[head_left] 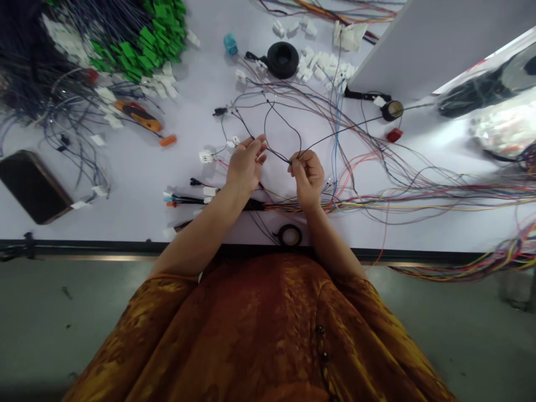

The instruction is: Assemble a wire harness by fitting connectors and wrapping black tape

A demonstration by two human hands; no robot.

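Black wires (276, 153) run between my two hands above the white table. My left hand (248, 162) is curled with its thumb and index finger closed on the black wires. My right hand (307, 172) pinches the same wires where they meet, and a loop stands up between the hands. A thin black wire leads from my right hand to a small tape roll (392, 110) at the right. Below the hands lies a bundle of coloured wires (288, 205) with black wrapping. White connectors (206, 157) lie left of my left hand.
Green connectors (146, 47) with dark wires fill the back left. An orange tool (140, 116) and a phone (37, 187) lie left. A black tape roll (283, 60) sits at the back, another (290, 235) near the front edge. A grey panel (431, 50) stands right.
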